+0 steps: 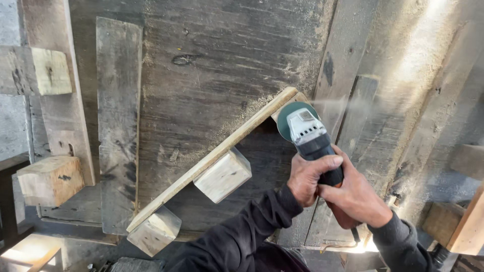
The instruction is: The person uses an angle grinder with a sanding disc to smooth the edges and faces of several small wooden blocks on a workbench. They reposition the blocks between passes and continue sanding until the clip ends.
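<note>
Head view: both hands, left hand (311,177) and right hand (357,199), fingers wrapped around a grey-black angle grinder (312,141); its green disc meets the rough plank (212,158) end on the dusty worktop (212,65). Wooden blocks (223,175) beneath, seemingly attached.

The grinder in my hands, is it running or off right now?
Running, it seems: a dust plume sprays from the grinder disc at the plank end; both hands grip it.

light: your view gets hard sun from upper right
glare: washed-out dusty boards there
shadows: lower-left corner dim
focus: sharp
</note>
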